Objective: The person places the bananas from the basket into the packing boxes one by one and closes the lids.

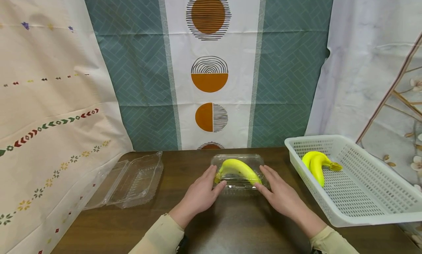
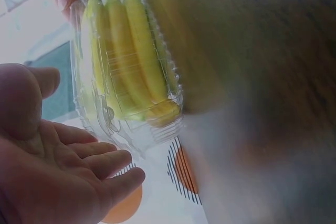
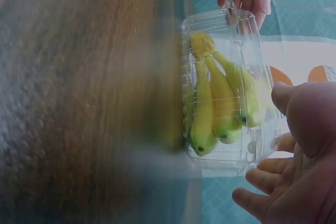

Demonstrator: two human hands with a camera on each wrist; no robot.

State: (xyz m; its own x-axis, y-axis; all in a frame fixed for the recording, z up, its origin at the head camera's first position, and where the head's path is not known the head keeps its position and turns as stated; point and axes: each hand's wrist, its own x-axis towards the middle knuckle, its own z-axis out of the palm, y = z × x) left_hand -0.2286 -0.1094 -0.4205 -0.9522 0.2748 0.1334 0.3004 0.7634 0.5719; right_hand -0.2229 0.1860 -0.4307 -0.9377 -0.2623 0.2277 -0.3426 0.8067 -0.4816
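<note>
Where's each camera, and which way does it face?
Head: on the head, facing forward and down at box, basket, left hand and right hand.
Left wrist: on that wrist, facing the box; left hand near, right beyond.
Right wrist: on that wrist, facing the box; right hand near, left beyond.
Both wrist views share the bananas.

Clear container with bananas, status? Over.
Left grip, right grip open at either end. Bananas inside clear container, latching unclear. Open container left, basket right, neither in the way.
</note>
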